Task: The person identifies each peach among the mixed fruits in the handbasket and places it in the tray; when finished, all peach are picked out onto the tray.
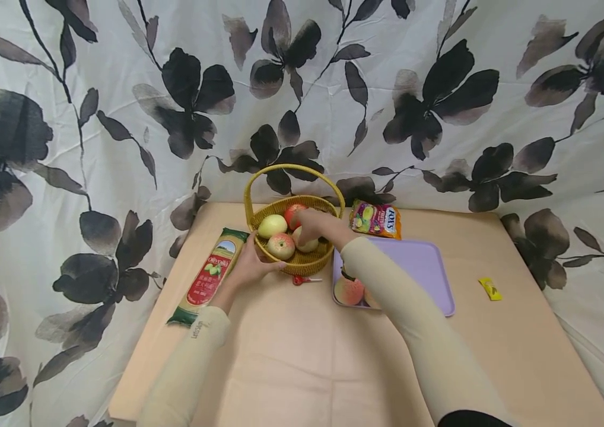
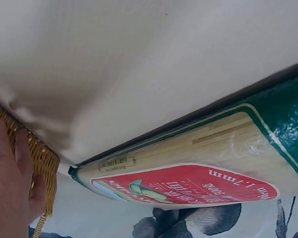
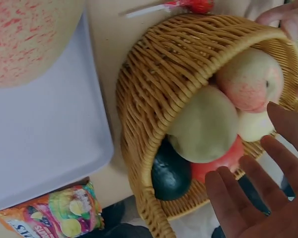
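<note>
Centre of frame, on the tan table (image 1: 302,356): lilac tray (image 1: 430,267) right of centre, one peach (image 1: 348,290) on its near-left corner. Wicker basket (image 1: 302,261) just left of tray holds green apple (image 1: 272,226), red apple (image 1: 293,212), blush peach (image 1: 280,245), pale fruit (image 1: 310,243) and a dark one seen in the right wrist view. Left hand (image 1: 251,267) grips basket rim, fingers curled. Right hand (image 1: 317,224) over the fruit, fingers spread, touching pale fruit, nothing pinched. Judgement: one fruit across, most remain. Pasta pack (image 1: 211,274) left, candy bag (image 1: 375,219) behind tray.
</note>
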Demonstrator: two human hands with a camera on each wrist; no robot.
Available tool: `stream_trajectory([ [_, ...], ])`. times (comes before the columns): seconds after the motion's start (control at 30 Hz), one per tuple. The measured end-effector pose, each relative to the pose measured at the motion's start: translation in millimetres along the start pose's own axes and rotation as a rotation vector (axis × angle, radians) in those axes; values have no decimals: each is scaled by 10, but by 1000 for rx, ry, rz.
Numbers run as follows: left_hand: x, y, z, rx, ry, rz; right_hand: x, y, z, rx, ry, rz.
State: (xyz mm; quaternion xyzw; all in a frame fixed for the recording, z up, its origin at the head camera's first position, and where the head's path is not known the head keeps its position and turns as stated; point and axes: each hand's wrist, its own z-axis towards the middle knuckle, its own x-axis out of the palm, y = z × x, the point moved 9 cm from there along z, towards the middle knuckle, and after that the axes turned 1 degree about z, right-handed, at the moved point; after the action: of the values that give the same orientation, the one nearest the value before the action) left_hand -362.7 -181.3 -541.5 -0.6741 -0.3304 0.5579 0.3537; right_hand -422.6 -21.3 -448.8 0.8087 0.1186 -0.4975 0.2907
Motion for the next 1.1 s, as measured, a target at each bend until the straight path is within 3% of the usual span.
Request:
stream_trajectory([
  [0.33, 16, -14, 6, 17, -6, -14, 168, -44, 36, 10, 79, -76],
  [0.73, -17, 23, -5, -14, -14, 45, 236, 10, 16, 46, 32, -219],
  [1.1, -5, -19, -9, 18, -19, -20, 327, 23, 101, 9, -20, -388],
])
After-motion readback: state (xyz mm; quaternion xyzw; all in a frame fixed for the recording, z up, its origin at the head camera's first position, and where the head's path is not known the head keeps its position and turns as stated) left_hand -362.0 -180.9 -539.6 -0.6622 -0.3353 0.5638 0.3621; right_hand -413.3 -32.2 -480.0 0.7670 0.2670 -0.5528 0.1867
